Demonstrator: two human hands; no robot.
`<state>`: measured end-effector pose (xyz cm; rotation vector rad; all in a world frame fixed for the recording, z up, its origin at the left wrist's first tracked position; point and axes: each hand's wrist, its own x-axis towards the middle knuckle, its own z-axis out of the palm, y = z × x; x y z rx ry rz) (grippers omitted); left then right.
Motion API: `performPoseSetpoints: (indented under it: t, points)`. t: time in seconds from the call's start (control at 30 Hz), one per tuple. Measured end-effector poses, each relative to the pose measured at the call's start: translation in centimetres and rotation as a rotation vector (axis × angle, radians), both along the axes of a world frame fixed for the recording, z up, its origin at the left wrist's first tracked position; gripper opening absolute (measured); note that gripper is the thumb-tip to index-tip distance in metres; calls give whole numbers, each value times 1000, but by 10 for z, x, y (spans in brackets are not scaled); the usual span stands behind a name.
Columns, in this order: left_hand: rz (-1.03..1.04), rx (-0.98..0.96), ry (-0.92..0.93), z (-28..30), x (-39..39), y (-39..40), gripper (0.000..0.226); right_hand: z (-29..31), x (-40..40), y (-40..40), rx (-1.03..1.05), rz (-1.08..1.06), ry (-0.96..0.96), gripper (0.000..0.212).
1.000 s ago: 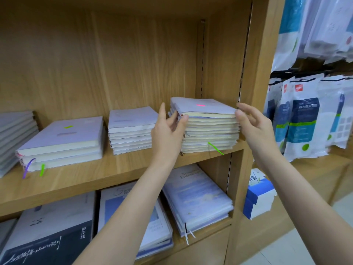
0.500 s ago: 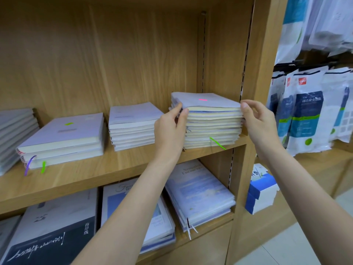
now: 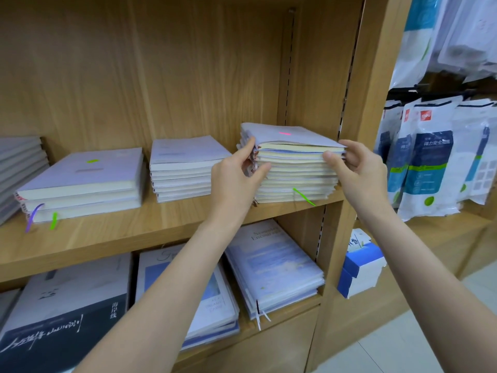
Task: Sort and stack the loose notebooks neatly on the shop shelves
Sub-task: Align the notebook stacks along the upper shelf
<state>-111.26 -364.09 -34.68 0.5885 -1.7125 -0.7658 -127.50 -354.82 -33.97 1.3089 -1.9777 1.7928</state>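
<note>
Light oak wood-grain shelf [image 3: 150, 227]. Right stack of pale lilac notebooks [image 3: 293, 168]: cream page edges, pink tab on top, green ribbon. Left lilac stack [image 3: 80, 184]: green tab, purple and green ribbons. Lower shelf: black-and-white cover [image 3: 61, 313], blue-sky covers [image 3: 274, 267].

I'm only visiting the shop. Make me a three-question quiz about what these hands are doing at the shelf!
1. True or false: both hands grip the same stack of notebooks.
2. Multiple choice: the ribbon hanging from the front of the rightmost stack is A) purple, B) green, C) red.
3. Fill in: the small mark on that stack's top cover is ____.

Key:
1. True. The left hand holds its left edge and the right hand its right front corner, fingers on the upper notebooks.
2. B. The green ribbon hangs near the stack's bottom.
3. Pink; see the pink mark.
</note>
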Motion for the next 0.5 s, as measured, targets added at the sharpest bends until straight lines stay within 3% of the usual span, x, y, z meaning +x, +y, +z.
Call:
performPoseSetpoints:
  t: [0.23, 0.33, 0.5]
  points:
    - [-50, 20, 80, -2, -3, 2, 70, -3, -2, -3, -9, -9, 35, 42]
    - [-28, -17, 34, -2, -5, 7, 75, -6, -2, -5, -9, -40, 71, 42]
    - [76, -118, -21, -7, -5, 10, 63, -4, -2, -2, 17, -37, 84, 44]
